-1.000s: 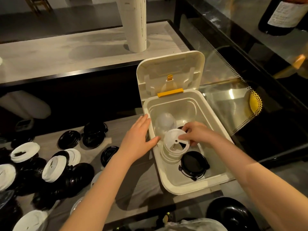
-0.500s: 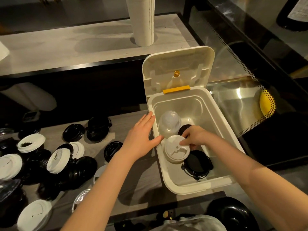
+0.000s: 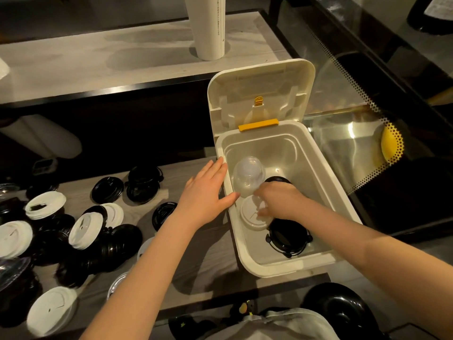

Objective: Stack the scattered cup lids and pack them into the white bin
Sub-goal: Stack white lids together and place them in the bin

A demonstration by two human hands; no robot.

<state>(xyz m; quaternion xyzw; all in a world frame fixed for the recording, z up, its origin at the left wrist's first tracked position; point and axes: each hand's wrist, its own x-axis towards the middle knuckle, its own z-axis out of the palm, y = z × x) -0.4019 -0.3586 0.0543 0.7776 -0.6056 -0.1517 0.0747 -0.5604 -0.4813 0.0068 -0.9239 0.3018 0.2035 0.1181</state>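
White plastic bin (image 3: 289, 268), its hinged cover standing open, sits at the right end of the grey table (image 3: 203, 261). Inside I count four piles. A round white sip-lid stack (image 3: 250, 214) stands by the left wall, top face up and axis upright. A clear dome-lid stack (image 3: 247, 175) just behind it leans with its domes pointing away from me. There are also two black lid piles, one near (image 3: 288, 238) and one far (image 3: 278, 179). My left hand (image 3: 203, 192) lies flat on the bin's left rim, fingers straight. My right hand (image 3: 282, 201) is on the white stack, but blur hides whether it pinches or only touches. Five loose white lids (image 3: 45, 204) lie among black ones at the left. The bottle label (image 3: 438, 6) is too small to read.
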